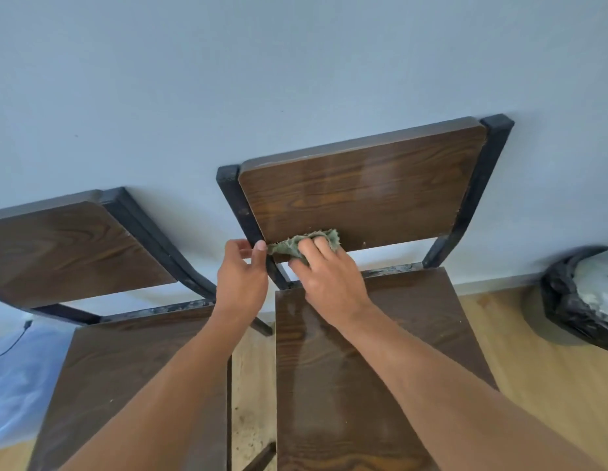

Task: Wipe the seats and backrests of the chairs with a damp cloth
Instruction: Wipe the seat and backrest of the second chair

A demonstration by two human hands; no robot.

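At the bottom left corner of the backrest (360, 185), the right hand (329, 277) has its fingers curled over a green cloth (306, 243), pressing it flat to the wood w/ the palm. Left hand (243, 277) pinches the black frame post (239, 212) just beside it, thumb in front, prob to steady the chair.

Cloth looks soft and limp, frayed at the edges, bunched up rn, so it'll slide easy but needs a full-palm hold or it'll roll up. Board is glossy dark wood-grain laminate, stiff and slick, w/ streaky sheen. Seat (363, 351) below shows streaks too. Second chair (91, 266) sits to the left; a black bin bag (567, 300) is off to the right by the wall.
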